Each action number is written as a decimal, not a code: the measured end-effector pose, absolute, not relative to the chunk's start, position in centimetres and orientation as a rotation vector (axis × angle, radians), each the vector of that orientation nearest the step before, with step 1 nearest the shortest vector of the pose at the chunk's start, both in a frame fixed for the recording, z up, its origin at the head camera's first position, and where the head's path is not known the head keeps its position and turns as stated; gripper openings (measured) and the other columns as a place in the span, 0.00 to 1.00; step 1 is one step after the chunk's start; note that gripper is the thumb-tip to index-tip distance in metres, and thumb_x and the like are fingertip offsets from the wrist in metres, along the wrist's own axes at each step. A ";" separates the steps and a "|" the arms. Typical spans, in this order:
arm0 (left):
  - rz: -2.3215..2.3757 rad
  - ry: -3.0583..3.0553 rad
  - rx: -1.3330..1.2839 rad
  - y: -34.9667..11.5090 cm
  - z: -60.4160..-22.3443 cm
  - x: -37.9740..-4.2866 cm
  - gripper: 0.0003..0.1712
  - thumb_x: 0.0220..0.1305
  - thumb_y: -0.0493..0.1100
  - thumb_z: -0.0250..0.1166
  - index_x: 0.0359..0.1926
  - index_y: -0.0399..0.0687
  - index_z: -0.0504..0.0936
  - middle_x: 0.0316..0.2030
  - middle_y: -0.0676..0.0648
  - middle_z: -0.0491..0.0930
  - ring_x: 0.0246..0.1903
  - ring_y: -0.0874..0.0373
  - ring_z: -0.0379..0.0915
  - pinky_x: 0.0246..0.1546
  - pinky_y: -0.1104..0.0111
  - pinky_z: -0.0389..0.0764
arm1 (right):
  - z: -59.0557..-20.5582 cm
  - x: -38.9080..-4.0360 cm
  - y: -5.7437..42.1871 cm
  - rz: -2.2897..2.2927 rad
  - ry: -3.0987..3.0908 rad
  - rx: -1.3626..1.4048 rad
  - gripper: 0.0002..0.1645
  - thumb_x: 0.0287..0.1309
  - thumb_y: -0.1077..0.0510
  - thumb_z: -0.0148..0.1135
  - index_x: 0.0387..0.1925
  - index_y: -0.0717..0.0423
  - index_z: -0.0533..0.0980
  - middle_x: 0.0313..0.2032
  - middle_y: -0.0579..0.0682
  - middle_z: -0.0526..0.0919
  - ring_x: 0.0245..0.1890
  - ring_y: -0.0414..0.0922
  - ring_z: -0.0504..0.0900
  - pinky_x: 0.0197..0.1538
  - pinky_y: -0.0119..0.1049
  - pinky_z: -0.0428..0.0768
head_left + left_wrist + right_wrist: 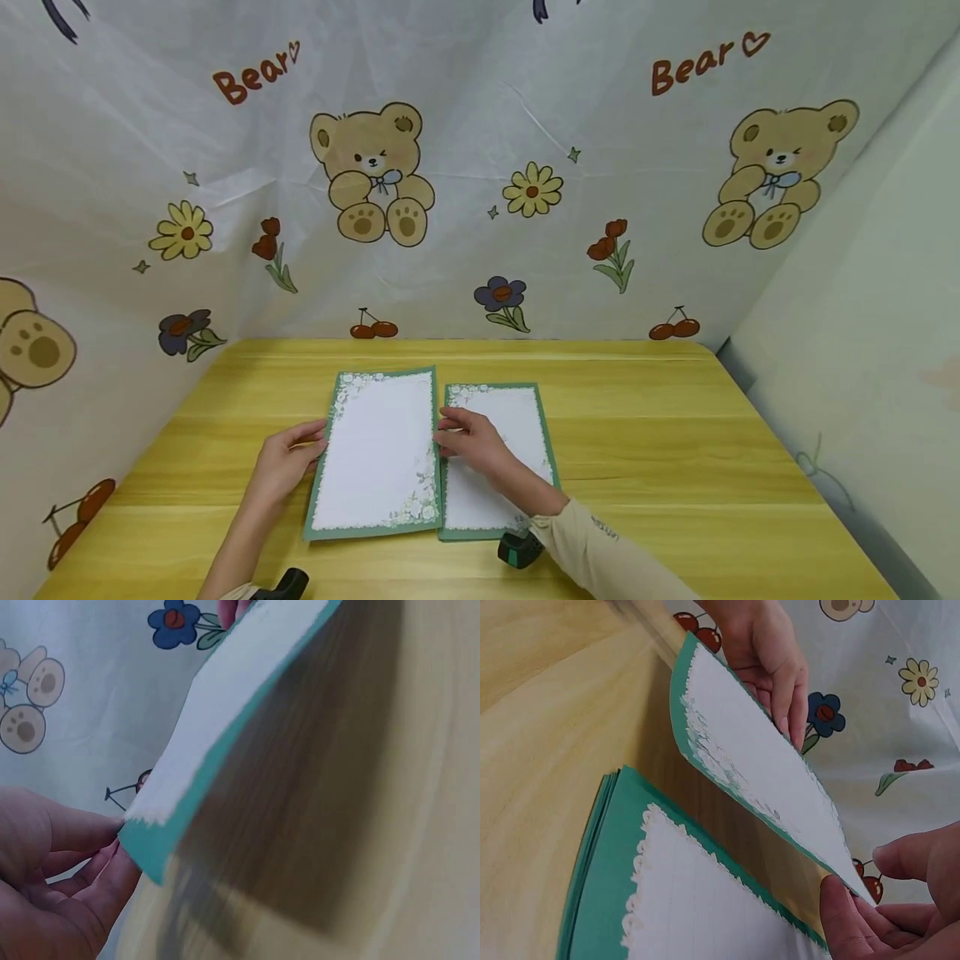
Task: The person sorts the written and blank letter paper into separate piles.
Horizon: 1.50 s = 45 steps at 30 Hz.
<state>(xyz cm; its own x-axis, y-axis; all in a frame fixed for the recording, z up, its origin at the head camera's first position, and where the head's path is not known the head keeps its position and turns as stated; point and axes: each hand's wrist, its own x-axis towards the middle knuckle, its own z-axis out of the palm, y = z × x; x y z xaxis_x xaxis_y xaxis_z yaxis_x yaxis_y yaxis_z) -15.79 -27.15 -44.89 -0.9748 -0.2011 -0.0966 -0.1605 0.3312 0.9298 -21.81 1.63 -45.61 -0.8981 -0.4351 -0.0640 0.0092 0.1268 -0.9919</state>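
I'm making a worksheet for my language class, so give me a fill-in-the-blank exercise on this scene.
1. The outer rim of the lifted sheet is coloured ____.
2. The left hand pinches the lifted sheet, while the stack of sheets lies nearer the person's ____ hand.
3. The stack of sheets rests on the wood-patterned ____.
4. The cartoon animals printed on the cloth backdrop are ____.

Missing words: green; right; table; bears.
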 end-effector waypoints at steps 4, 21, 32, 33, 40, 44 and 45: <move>-1.759 -2.546 0.324 -27.6 -45.1 -15.7 0.23 0.72 0.34 0.57 0.64 0.26 0.71 0.54 0.31 0.72 0.46 0.54 0.78 0.39 0.70 0.82 | -45.7 -21.4 1.3 -1.814 2.064 -0.425 0.32 0.68 0.62 0.59 0.69 0.71 0.63 0.57 0.65 0.75 0.42 0.56 0.84 0.50 0.45 0.82; -1.656 -2.609 0.353 -28.1 -46.0 -15.5 0.22 0.72 0.33 0.57 0.62 0.25 0.72 0.49 0.34 0.76 0.45 0.52 0.78 0.36 0.72 0.81 | -45.9 -20.7 0.3 -1.701 2.097 -0.386 0.33 0.68 0.57 0.62 0.68 0.70 0.66 0.54 0.59 0.77 0.43 0.53 0.84 0.54 0.45 0.79; -1.501 -2.670 0.339 -28.7 -46.4 -15.8 0.22 0.72 0.36 0.58 0.62 0.27 0.74 0.51 0.33 0.77 0.47 0.45 0.75 0.34 0.72 0.77 | -45.6 -20.5 -0.4 -1.700 2.051 -0.368 0.33 0.67 0.57 0.63 0.68 0.69 0.66 0.53 0.56 0.77 0.43 0.52 0.85 0.54 0.44 0.80; -1.498 -2.674 0.342 -28.7 -46.3 -15.7 0.22 0.73 0.36 0.58 0.62 0.26 0.73 0.52 0.33 0.76 0.48 0.43 0.75 0.34 0.71 0.77 | -45.5 -20.4 -0.4 -1.698 2.044 -0.368 0.33 0.67 0.57 0.62 0.68 0.69 0.66 0.54 0.57 0.77 0.44 0.53 0.85 0.54 0.45 0.79; -1.430 -2.715 0.363 -28.8 -46.2 -15.4 0.25 0.74 0.40 0.57 0.63 0.25 0.72 0.56 0.28 0.75 0.55 0.34 0.72 0.45 0.60 0.80 | -45.5 -20.2 -0.7 -1.690 2.051 -0.373 0.34 0.67 0.57 0.62 0.68 0.69 0.66 0.57 0.60 0.76 0.45 0.54 0.84 0.54 0.47 0.79; -1.384 -2.741 0.359 -28.8 -45.8 -15.4 0.27 0.75 0.42 0.56 0.63 0.22 0.70 0.58 0.26 0.73 0.57 0.32 0.70 0.54 0.48 0.76 | -45.6 -20.2 -0.8 -1.700 2.044 -0.381 0.34 0.67 0.58 0.63 0.69 0.68 0.65 0.57 0.60 0.76 0.45 0.53 0.84 0.51 0.46 0.81; -1.373 -2.748 0.359 -28.8 -45.7 -15.4 0.28 0.75 0.43 0.56 0.63 0.22 0.70 0.58 0.25 0.72 0.58 0.32 0.70 0.54 0.48 0.76 | -45.6 -20.2 -0.8 -1.702 2.041 -0.386 0.34 0.67 0.58 0.62 0.69 0.68 0.65 0.57 0.60 0.76 0.45 0.54 0.84 0.50 0.46 0.81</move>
<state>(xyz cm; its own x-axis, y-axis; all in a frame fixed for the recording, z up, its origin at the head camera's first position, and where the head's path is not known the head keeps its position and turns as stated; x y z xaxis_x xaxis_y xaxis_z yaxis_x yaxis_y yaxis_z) -15.38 -28.84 -45.66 -0.9719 -0.2281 -0.0591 -0.1842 0.5792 0.7941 -20.20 -0.77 -45.56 -0.8585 -0.4867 -0.1618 0.0717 0.1985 -0.9775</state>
